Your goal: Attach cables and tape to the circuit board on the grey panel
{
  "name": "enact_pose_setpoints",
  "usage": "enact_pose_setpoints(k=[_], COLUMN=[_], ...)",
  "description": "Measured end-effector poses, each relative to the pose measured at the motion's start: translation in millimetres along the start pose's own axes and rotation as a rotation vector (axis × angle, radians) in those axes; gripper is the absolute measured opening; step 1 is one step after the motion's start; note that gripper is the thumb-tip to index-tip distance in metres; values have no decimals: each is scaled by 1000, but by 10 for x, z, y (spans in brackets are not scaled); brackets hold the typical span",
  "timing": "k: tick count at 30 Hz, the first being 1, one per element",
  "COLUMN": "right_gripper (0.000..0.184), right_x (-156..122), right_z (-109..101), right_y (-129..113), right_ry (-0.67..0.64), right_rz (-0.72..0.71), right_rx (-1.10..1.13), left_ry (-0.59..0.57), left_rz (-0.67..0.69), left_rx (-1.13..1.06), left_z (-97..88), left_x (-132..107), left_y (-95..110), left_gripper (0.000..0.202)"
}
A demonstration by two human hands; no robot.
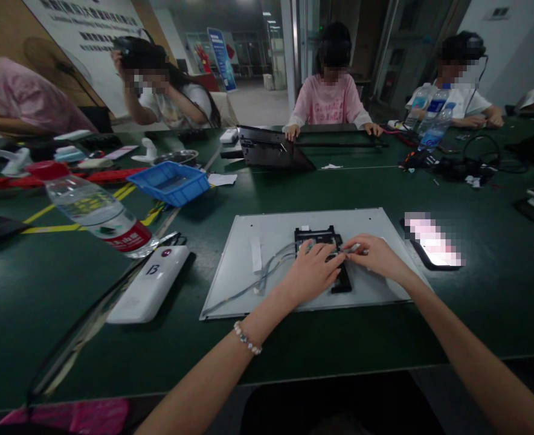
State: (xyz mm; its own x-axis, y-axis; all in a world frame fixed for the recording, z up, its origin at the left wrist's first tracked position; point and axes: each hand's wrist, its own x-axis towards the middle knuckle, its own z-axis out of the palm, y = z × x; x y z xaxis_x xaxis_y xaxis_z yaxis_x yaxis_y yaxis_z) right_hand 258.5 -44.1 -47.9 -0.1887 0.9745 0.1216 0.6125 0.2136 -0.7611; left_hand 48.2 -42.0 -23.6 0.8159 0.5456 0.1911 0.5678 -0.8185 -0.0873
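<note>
The left hand (315, 269) lies palm down over a black frame (343, 281), fingers extended and slightly spread; whether it grips anything cannot be determined, as its underside is hidden. The right hand (374, 257) is closed in a pinch, thumb and fingers on a thin grey cable (263, 281) at the frame's right side. The fingertips of both hands are close together above the frame. The exact end of the cable at the pinch is too small to make out.

The frame rests on a light grey panel (376, 287), right of the panel's middle, and is partly covered by the left hand. The panel lies flat on a green table (376, 187), near the person's edge. The cable lies in loose strands on the panel to the left of the frame, one running toward the near left corner. A white strip (256, 254) lies beside the strands.

A bracelet (247, 338) is on the left wrist. To the right of the panel, near it, lies a phone (432, 244) with a lit screen. To the left is a white power bank (151, 284); behind it, a bottle (101, 211) with a red cap appears tilted. A blue tray (189, 192) sits farther back. Across the table, a co-worker in pink (330, 103) has one hand at a tilted dark panel (273, 150).
</note>
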Motion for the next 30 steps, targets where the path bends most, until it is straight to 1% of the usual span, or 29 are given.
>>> enact_pose_setpoints(k=[4, 7, 9, 12, 14, 16, 19, 22, 24, 26, 28, 30], right_gripper=[21, 22, 23, 23, 22, 22, 22, 22, 22, 23, 23, 22], right_x=[12, 24, 24, 19, 16, 11, -4, -26, -37, -40, -37, -32], right_z=[-40, -70, -82, -83, -74, -62, -43, -20, -3, 13, 25, 33], right_y=[18, 33, 34, 29, 25, 19, -6, -44, -68, -84, -96, -105], right_ry=[55, 80, 86, 93, 100, 107, 113, 105, 93, 74, 55, 44], right_rz=[26, 32, 32, 22, 13, 4, -8, -9, -6, -2, -3, -9], right_rx=[-1, 7, 7, -4, -9, -14, -19, -15, -7, 2, 9, 11], left_ry=[4, 38, 84, 151, 173, 173, 184, 161, 122, 88, 78, 77], left_rz=[-24, -60, -120, -249, -314, -358, -455, -515, -508, -477, -458, -459], left_rx=[-7, -38, -78, -139, -178, -202, -165, -157, -253, -371, -436, -452], left_z=[-14, -60, -120, -236, -299, -320, -245, -94, -8, 39, 50, 46], left_x=[-1, 7, 4, -56, -154, -297, -546, -743, -817, -849, -856, -854], left_y=[9, -83, -229, -556, -800, -1029, -1305, -1480, -1539, -1562, -1567, -1568], left_gripper=[39, 41, 39, 34, 34, 33, 34, 39, 39, 37, 33, 27])
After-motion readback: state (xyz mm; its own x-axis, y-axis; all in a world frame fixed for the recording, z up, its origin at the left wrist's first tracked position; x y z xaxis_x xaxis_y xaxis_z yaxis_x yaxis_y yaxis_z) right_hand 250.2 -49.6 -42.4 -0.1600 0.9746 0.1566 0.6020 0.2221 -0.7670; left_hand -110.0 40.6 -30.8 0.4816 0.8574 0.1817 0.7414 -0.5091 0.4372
